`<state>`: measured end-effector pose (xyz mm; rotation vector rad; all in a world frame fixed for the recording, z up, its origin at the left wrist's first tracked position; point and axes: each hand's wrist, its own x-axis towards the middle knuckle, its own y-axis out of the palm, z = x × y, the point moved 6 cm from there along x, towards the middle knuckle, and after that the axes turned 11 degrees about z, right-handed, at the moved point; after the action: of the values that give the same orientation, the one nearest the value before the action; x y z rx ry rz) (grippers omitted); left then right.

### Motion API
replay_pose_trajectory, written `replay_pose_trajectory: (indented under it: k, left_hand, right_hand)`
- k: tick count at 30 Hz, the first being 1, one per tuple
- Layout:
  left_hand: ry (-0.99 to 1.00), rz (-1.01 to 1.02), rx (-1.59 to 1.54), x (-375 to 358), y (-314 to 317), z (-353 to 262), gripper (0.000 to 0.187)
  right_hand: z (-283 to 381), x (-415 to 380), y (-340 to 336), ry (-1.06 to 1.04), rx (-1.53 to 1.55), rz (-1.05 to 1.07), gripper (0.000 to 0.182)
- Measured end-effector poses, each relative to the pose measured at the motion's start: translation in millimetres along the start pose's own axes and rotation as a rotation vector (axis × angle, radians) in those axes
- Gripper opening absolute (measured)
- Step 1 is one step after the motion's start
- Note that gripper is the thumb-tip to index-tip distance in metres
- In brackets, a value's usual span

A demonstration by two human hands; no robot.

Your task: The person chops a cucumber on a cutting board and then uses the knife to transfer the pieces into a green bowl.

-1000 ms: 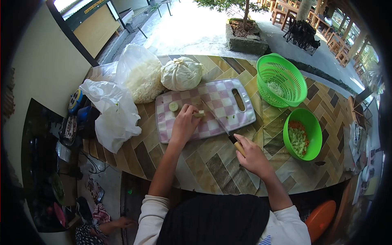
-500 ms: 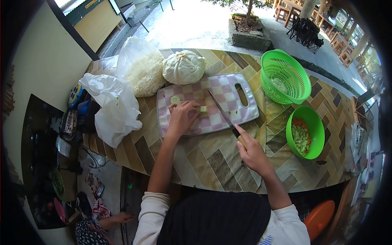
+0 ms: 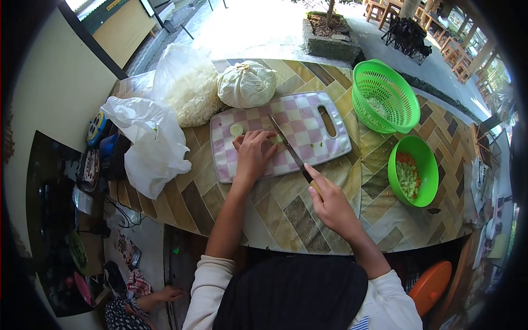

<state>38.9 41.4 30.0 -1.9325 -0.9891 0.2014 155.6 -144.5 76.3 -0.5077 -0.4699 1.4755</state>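
Observation:
On the pink-and-white checkered cutting board point(image 3: 300, 110), my left hand point(image 3: 254, 155) presses down with bent fingers on a pale green vegetable piece point(image 3: 276, 141), mostly hidden beneath them. A small round pale slice point(image 3: 236, 130) lies just beyond those fingers. My right hand point(image 3: 331, 202) grips a kitchen knife point(image 3: 290, 147) by its light-coloured handle. The blade slants up and left over the board, its edge close to my left fingertips. Right of the board stands a green bowl point(image 3: 433, 179) with diced pale green and orange pieces in it.
A green colander point(image 3: 410, 104) with pale shreds stands behind the bowl. A whole cabbage point(image 3: 247, 83) sits at the board's far edge, beside a clear bag of white shreds point(image 3: 192, 96) and a white plastic bag point(image 3: 154, 151). Another person's hand point(image 3: 171, 293) shows lower left.
The knife and my right hand have shifted left and slightly up, bringing the blade nearer my left fingers. My left hand has moved a little right, covering more of the vegetable piece.

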Motion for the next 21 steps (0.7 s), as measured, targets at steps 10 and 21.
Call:
replay_pose_trajectory:
  k: [10,21]
  left_hand:
    - [-0.007,0.001,-0.009,0,1,2,0.026]
    - [-0.015,-0.005,-0.047,1,3,6,0.025]
  right_hand:
    - [9,0,5,0.022,-0.011,0.019,0.051]
    - [15,2,10,0.108,-0.098,0.098,0.055]
